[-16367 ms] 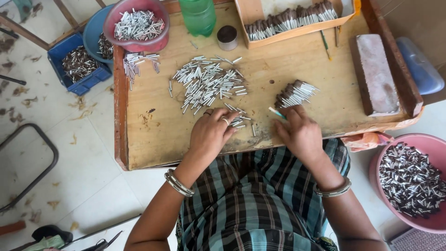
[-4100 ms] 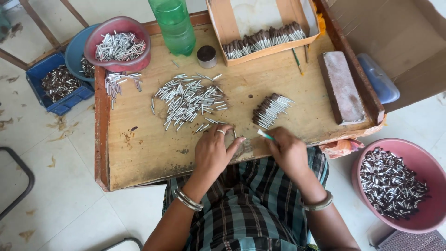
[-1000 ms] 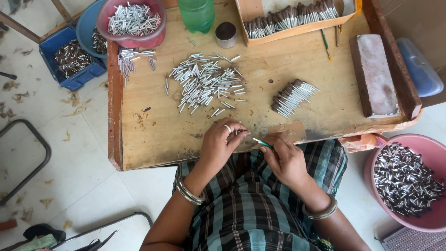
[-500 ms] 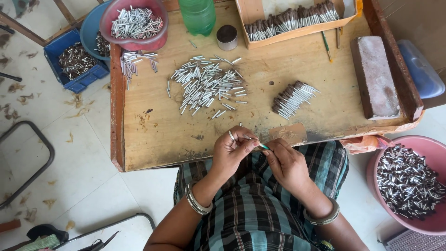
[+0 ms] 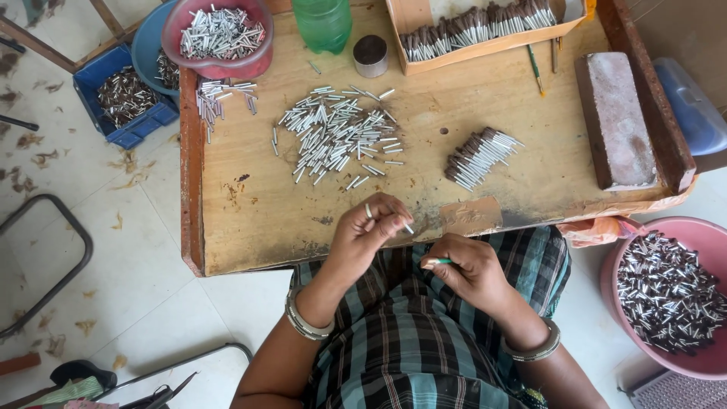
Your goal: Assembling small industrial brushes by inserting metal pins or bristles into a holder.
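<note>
1. Here, nearest me, my right hand [image 5: 471, 274] sits curled over my checked lap, fingers closed around a thin green stick [image 5: 441, 262] whose tip pokes out toward the left.
2. My left hand [image 5: 369, 229] is just beyond it at the table's near edge, fingers bunched and pinching a small silver tube [image 5: 408, 227]; a second tube shows between the fingers. The two hands are near each other but not touching.
3. The wooden table [image 5: 257, 220] is worn and stained along the near edge.
4. Further out, mid-table, lies a loose heap of tubes [image 5: 338, 135], and to its right a neat bundle [image 5: 478, 157] with dark ends all facing one way.
5. A brick [image 5: 616, 121] lies at the right edge.
6. At the far edge I see a tray [image 5: 485, 26] of lined-up tubes, a small tin [image 5: 370, 54], a green bottle [image 5: 323, 23] and a pink bowl [image 5: 218, 34] of tubes.
7. Off the table, a blue crate [image 5: 125, 98] sits on the floor at left, and a pink basin [image 5: 670, 291] full of tubes at right.
</note>
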